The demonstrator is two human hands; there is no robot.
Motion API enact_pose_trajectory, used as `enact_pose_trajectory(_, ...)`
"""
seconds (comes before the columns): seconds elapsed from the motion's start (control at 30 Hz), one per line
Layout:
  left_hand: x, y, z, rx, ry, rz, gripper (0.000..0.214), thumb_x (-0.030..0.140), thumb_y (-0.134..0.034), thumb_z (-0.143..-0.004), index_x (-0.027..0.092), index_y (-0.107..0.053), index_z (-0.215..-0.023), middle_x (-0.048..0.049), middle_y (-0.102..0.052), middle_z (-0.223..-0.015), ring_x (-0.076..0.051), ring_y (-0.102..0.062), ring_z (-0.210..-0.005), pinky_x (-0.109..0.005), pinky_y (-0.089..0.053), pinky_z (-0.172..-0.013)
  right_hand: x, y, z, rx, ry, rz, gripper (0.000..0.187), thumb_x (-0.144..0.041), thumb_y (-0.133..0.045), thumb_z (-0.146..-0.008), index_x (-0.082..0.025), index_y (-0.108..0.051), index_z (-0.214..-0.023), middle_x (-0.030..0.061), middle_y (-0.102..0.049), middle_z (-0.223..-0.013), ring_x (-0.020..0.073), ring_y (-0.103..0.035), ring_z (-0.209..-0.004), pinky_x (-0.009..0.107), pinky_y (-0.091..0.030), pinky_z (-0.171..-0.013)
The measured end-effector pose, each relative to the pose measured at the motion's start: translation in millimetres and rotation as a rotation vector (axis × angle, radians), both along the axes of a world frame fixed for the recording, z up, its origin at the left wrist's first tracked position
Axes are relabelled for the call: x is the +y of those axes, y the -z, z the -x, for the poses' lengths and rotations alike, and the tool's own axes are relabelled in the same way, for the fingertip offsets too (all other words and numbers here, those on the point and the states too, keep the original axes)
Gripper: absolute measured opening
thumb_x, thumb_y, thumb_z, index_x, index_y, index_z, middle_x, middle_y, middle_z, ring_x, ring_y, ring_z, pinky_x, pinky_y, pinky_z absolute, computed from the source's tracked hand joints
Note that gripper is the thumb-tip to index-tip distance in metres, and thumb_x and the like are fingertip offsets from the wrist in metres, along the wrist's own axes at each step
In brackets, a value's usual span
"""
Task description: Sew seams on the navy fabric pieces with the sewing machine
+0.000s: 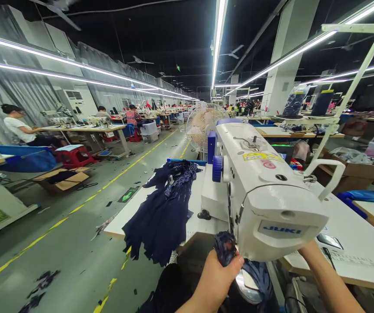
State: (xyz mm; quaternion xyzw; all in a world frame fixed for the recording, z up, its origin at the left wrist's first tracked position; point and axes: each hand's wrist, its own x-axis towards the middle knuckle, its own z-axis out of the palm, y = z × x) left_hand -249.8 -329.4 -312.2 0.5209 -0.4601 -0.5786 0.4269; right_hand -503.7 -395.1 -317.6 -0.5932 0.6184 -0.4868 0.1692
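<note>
The cloth (225, 247) is at the near end of the machine (272, 174), bunched beneath its head and draped over the bed (254, 297); the left hand (218, 274) pinches a gathered part of it between thumb and fingers; the right forearm (332, 278) reaches behind the head, which hides the right hand, so I cannot tell whether that one grips anything; the cloth looks thin and crumpled; I judge it light, limp and apt to slip or fold on the smooth metal, hard to damage but easily puckered; a flat pinch near an edge probably controls it better than a fist; a navy pile (164, 213) lies on the table (120, 221) and hangs over its edge, likely just as floppy, best taken broadly around its middle.
</note>
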Motion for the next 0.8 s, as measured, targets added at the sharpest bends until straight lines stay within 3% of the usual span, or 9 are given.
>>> enact_pose_trajectory(0.13,1.0,-5.3,0.8,0.004,-0.002,-0.007,0.053,0.044,-0.079,-0.060,0.011,-0.067,-0.100,-0.0127,-0.071,-0.097,-0.030,-0.062,-0.098,-0.037,-0.045,-0.091,45.0,5.4,-18.5,-0.107,-0.120,-0.139,0.030,-0.044,-0.048,-0.081,-0.023,-0.062,-0.063,0.0012,-0.062,-0.053,0.0192,-0.058,-0.058,0.029,-0.049,-0.057)
enact_pose_trajectory(0.3,3.4,-12.5,2.0,-0.013,0.022,0.033,0.046,0.041,-0.076,-0.066,0.010,-0.068,-0.100,-0.0126,-0.071,-0.097,-0.030,-0.063,-0.096,-0.038,-0.047,-0.089,83.7,12.1,-49.0,-0.360,-0.281,-0.253,0.032,-0.051,-0.051,-0.083,-0.020,-0.062,-0.088,0.0043,-0.069,-0.075,0.0158,-0.061,-0.061,0.025,-0.050,-0.057)
enact_pose_trajectory(0.4,3.0,-13.6,2.1,-0.039,0.035,0.040,0.044,0.040,-0.075,-0.067,0.011,-0.068,-0.099,-0.0118,-0.071,-0.096,-0.030,-0.063,-0.095,-0.036,-0.048,-0.087,88.2,15.6,-55.7,-0.264,-0.278,-0.294,0.032,-0.052,-0.059,-0.077,-0.021,-0.065,-0.078,0.0045,-0.070,-0.075,0.0183,-0.063,-0.068,0.023,-0.049,-0.055)
enact_pose_trajectory(0.57,0.2,-12.6,2.6,-0.017,0.137,0.110,0.031,0.034,-0.068,-0.075,0.013,-0.068,-0.098,-0.0088,-0.071,-0.095,-0.027,-0.063,-0.094,-0.034,-0.048,-0.086,88.6,8.6,-58.5,-0.146,-0.269,-0.208,0.028,-0.047,-0.058,-0.079,-0.023,-0.064,-0.067,0.0013,-0.070,-0.074,0.0169,-0.064,-0.069,0.021,-0.052,-0.064)
enact_pose_trajectory(0.8,0.0,-11.0,5.2,-0.090,0.066,0.103,0.030,0.034,-0.070,-0.071,0.010,-0.067,-0.089,-0.0110,-0.070,-0.084,-0.027,-0.064,-0.083,-0.035,-0.049,-0.081,87.9,9.7,-66.4,-0.278,-0.277,-0.210,0.027,-0.046,-0.058,-0.079,-0.021,-0.065,-0.084,0.0046,-0.071,-0.080,0.0194,-0.067,-0.079,0.023,-0.053,-0.071)
